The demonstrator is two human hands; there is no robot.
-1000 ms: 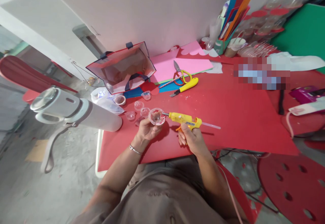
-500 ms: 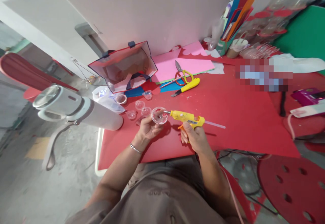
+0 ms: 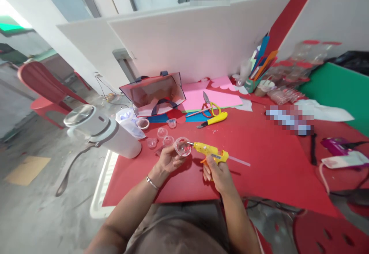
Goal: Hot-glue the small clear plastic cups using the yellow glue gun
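Note:
My left hand point(image 3: 169, 158) is closed round a small clear plastic cup point(image 3: 182, 146), its open rim turned toward me and bits of red showing in or through it. My right hand point(image 3: 216, 172) grips a yellow glue gun point(image 3: 208, 150) by its handle, with fingers near the orange trigger. The metal nozzle meets the cup's rim; whether it touches cannot be made out. A translucent glue stick point(image 3: 240, 160) pokes out of the gun's back. Beyond my left hand, several small clear cups and domed lids point(image 3: 162, 132) lie on the red tabletop point(image 3: 268, 173).
A large white tumbler point(image 3: 115, 135) stands at the table's left edge. Behind the cups are a paper bag point(image 3: 155, 94), a tape roll point(image 3: 143, 123), scissors point(image 3: 210, 106), a yellow box cutter point(image 3: 213, 120) and pink paper point(image 3: 216, 98). A white power strip point(image 3: 343, 160) lies far right.
My head view has tilted up, so everything sits lower and more of the background shows. Both hands keep the same hold, and the nozzle stays at the cup's rim.

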